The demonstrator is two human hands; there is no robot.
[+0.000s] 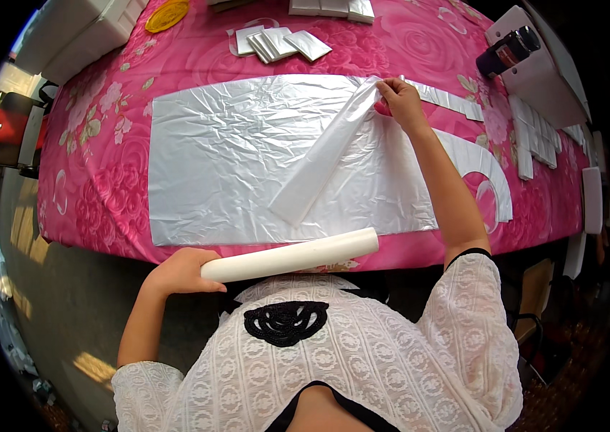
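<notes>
My left hand (184,271) is closed round the left end of a white tube (294,255), held level at the table's near edge. Across the table lies a large silvery-white plastic bag (211,158), creased and spread flat, with two handle-like strips at its right end. A narrow strip of thin plastic (326,155) runs slantwise over it, folded back toward its far edge. At that strip's upper end my right hand (400,101) pinches the plastic between thumb and fingers. Whether the bag is one layer or several, I cannot tell.
Folded silver packets (276,45) lie beyond the bag, and more folded plastic (532,137) is at the right. A dark bottle (508,52) leans by a white box (546,79). A yellow coil (167,16) sits far left on the pink flowered tablecloth (96,173).
</notes>
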